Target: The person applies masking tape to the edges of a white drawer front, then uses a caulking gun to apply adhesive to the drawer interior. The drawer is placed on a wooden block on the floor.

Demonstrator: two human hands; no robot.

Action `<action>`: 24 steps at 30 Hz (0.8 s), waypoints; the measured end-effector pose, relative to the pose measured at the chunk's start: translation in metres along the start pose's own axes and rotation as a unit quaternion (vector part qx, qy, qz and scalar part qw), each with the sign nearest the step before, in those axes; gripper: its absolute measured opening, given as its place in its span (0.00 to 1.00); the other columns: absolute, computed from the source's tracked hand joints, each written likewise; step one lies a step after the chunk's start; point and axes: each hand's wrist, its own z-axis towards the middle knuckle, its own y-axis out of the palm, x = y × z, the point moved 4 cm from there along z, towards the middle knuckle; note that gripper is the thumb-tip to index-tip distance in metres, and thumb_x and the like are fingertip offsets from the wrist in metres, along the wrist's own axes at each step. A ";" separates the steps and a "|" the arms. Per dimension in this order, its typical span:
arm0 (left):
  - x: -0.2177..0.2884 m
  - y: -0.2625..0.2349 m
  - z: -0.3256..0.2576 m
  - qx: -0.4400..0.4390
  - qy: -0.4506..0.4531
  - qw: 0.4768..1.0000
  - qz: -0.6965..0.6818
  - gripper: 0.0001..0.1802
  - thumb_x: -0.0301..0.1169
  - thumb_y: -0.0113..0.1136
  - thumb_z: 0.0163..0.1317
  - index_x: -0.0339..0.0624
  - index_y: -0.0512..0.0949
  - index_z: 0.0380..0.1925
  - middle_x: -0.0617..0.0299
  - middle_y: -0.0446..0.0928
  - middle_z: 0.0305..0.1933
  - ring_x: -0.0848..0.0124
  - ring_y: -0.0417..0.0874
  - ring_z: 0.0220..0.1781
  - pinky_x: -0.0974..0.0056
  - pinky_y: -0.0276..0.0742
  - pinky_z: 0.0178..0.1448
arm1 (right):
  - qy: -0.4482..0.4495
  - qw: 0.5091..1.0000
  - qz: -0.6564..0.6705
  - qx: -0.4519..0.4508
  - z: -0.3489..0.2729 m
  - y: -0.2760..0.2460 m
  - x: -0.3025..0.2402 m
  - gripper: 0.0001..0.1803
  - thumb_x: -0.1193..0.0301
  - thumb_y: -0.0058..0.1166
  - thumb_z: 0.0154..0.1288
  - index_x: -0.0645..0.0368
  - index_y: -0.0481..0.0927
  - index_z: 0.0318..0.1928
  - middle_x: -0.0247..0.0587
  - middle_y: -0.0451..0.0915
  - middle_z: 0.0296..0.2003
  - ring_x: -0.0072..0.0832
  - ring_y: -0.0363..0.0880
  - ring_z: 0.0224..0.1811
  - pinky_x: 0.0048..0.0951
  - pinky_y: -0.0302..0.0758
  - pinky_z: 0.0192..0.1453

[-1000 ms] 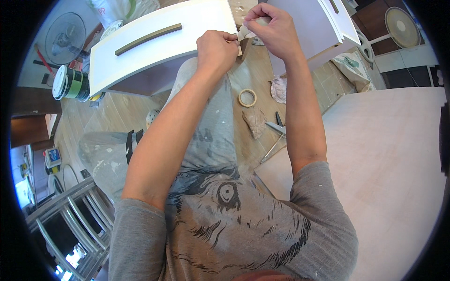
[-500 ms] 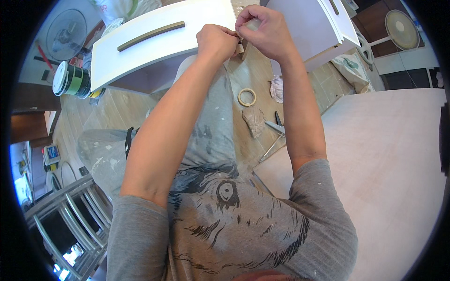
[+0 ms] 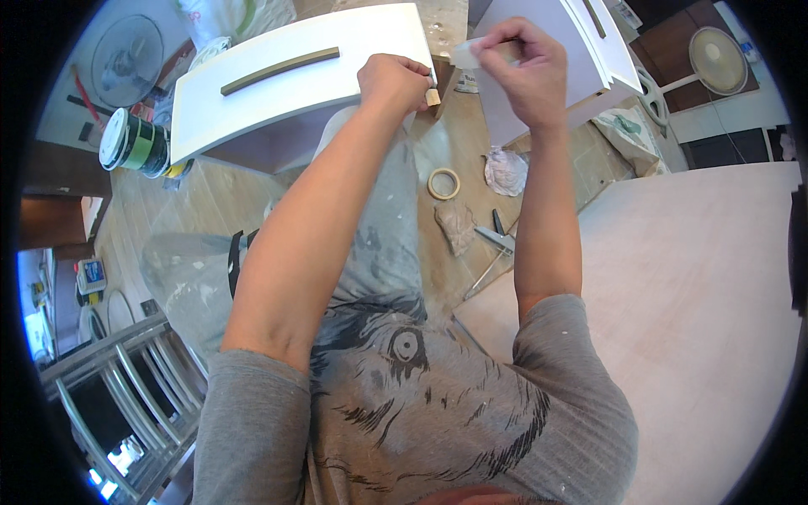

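Observation:
A white drawer (image 3: 278,80) with a curved front and a bronze-coloured handle (image 3: 280,71) stands ahead of me, left of centre. My left hand (image 3: 394,82) is closed at the drawer's right end, its fingers curled over the edge; the fingertips are partly hidden. Just below those fingers shows a small tan wooden block (image 3: 433,98). To the right, my right hand (image 3: 532,74) is raised off the drawer. Between its thumb and fingers it pinches a pale, translucent flat piece (image 3: 465,55), which sticks out toward the left.
A masking tape roll (image 3: 443,183), crumpled brown paper (image 3: 455,225) and a grey-handled tool (image 3: 495,239) lie on the floor. Another white drawer unit (image 3: 539,67) stands far right, a large pale board (image 3: 690,320) at right. Left are a paint bucket (image 3: 135,143) and metal ladder (image 3: 126,404).
My right hand has moved away from the drawer's end to the right, carrying the pale flat piece. My left hand stays at the edge, and the view has shifted slightly.

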 end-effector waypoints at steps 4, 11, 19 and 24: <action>-0.002 -0.007 -0.009 0.003 0.032 0.999 -0.029 0.12 0.23 0.70 0.63 0.34 0.85 0.46 0.56 0.87 0.35 0.72 0.85 0.29 0.67 0.87 0.36 | 0.057 0.997 -0.016 0.048 -0.006 -0.019 0.011 0.10 0.68 0.69 0.60 0.61 0.84 0.35 0.30 0.84 0.29 0.17 0.80 0.35 0.23 0.76 0.40; -0.008 -0.088 -0.054 -0.025 0.114 0.980 -0.160 0.22 0.32 0.69 0.69 0.36 0.75 0.58 0.59 0.85 0.38 0.74 0.84 0.37 0.69 0.82 0.43 | 0.240 0.959 -0.147 -0.042 -0.039 0.002 0.059 0.23 0.51 0.67 0.64 0.62 0.86 0.32 0.38 0.81 0.26 0.29 0.76 0.28 0.33 0.74 0.35; -0.071 -0.205 -0.091 0.086 0.074 0.984 -0.139 0.18 0.34 0.66 0.72 0.40 0.76 0.56 0.64 0.86 0.41 0.78 0.83 0.40 0.70 0.80 0.49 | 0.279 0.934 -0.127 -0.183 -0.019 0.062 0.081 0.27 0.48 0.59 0.70 0.63 0.87 0.32 0.44 0.83 0.28 0.32 0.80 0.31 0.37 0.76 0.40; -0.087 -0.226 -0.120 0.140 0.045 0.974 -0.170 0.17 0.33 0.68 0.71 0.41 0.77 0.55 0.70 0.83 0.34 0.84 0.79 0.32 0.70 0.82 0.44 | 0.300 0.944 0.057 -0.126 -0.038 0.045 0.093 0.23 0.54 0.56 0.74 0.63 0.87 0.35 0.37 0.84 0.28 0.28 0.77 0.32 0.37 0.75 0.40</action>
